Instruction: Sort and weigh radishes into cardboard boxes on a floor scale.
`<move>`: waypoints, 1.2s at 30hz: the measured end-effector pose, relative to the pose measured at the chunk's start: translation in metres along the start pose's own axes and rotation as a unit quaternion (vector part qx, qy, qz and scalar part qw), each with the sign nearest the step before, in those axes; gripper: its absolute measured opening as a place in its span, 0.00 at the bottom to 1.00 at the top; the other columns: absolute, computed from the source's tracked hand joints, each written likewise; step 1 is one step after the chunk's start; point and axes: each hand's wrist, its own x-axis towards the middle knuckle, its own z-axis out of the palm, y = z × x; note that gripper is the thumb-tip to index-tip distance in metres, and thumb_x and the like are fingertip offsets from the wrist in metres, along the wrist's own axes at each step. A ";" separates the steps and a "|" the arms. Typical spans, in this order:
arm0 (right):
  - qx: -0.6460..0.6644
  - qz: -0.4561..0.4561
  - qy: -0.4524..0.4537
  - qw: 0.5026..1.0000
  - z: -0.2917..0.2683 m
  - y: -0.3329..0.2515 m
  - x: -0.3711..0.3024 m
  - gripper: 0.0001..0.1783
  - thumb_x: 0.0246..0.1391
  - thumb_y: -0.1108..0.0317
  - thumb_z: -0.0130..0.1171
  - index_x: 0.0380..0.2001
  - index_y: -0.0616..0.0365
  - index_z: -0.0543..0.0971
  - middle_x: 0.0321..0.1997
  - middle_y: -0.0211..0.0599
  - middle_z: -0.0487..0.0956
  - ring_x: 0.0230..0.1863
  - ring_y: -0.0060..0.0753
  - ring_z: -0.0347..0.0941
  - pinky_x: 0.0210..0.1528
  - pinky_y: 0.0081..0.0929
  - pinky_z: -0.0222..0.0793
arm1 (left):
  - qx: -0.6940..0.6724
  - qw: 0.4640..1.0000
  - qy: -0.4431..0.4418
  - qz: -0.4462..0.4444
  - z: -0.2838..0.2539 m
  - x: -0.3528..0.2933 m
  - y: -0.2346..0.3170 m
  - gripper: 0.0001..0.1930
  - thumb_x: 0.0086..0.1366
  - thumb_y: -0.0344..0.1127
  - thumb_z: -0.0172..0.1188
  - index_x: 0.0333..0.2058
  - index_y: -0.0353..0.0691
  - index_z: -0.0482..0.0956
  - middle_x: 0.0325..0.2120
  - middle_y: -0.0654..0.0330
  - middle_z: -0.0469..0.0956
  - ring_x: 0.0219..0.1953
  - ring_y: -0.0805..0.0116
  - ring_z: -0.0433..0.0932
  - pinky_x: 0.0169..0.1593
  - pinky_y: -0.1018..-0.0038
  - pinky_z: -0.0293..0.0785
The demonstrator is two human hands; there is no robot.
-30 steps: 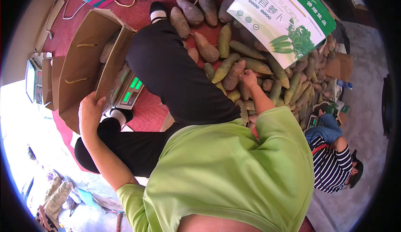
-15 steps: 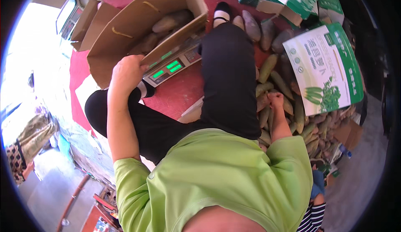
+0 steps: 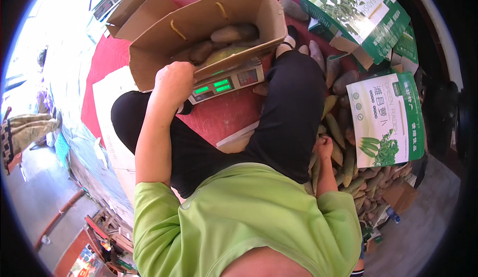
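Note:
An open brown cardboard box (image 3: 154,48) with yellow rope handles stands on a digital scale (image 3: 219,87) with a lit green display. Inside the box lie several radishes (image 3: 234,33). My left hand (image 3: 175,80) is closed on the near edge of the box, at its left end. On my right, beside my leg, a heap of green and brownish radishes (image 3: 348,177) spreads out. My right hand (image 3: 324,148) rests low over that heap with its fingers curled; what they hold, if anything, is hidden.
A white and green printed carton (image 3: 373,107) lies on the heap, and another green carton (image 3: 348,13) stands farther off. More brown cardboard (image 3: 142,13) and a second scale (image 3: 112,0) are at the far left. Red sheeting (image 3: 219,122) covers the ground.
The view has shifted, so the box and scale appear farther right and lower. More radishes show inside the box. My left hand stays on its edge; my right hand remains by the heap.

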 end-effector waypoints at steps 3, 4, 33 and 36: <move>-0.118 -0.039 0.028 0.992 0.005 0.000 -0.007 0.29 0.28 0.72 0.72 0.39 0.59 0.73 0.38 0.44 0.71 0.40 0.46 0.70 0.43 0.34 0.68 | 0.014 1.000 -0.008 -0.007 0.003 0.002 -0.002 0.08 0.54 0.34 0.59 0.30 0.39 0.81 0.27 0.48 0.78 0.36 0.50 0.77 0.41 0.60 0.72; -0.119 -0.047 0.023 0.992 0.007 -0.020 -0.020 0.29 0.28 0.72 0.72 0.39 0.59 0.73 0.38 0.44 0.71 0.40 0.46 0.70 0.43 0.34 0.68 | 0.023 1.000 -0.007 -0.013 0.004 0.000 -0.003 0.07 0.54 0.34 0.59 0.30 0.39 0.81 0.27 0.49 0.78 0.36 0.50 0.77 0.41 0.60 0.72; 0.162 -0.548 -0.101 0.814 -0.016 -0.531 -0.114 0.26 0.38 0.77 0.69 0.43 0.63 0.72 0.44 0.39 0.72 0.46 0.28 0.70 0.47 0.25 0.70 | 0.027 0.999 0.033 0.026 0.006 -0.005 -0.009 0.06 0.52 0.27 0.54 0.27 0.38 0.81 0.27 0.48 0.79 0.33 0.50 0.80 0.37 0.61 0.77; 0.060 -0.616 -0.091 0.780 0.050 -0.547 -0.111 0.26 0.34 0.68 0.72 0.38 0.63 0.74 0.38 0.40 0.74 0.41 0.29 0.72 0.43 0.27 0.70 | 0.024 0.999 0.032 0.025 0.005 -0.003 -0.008 0.06 0.52 0.28 0.54 0.27 0.38 0.81 0.27 0.49 0.80 0.33 0.50 0.80 0.37 0.61 0.77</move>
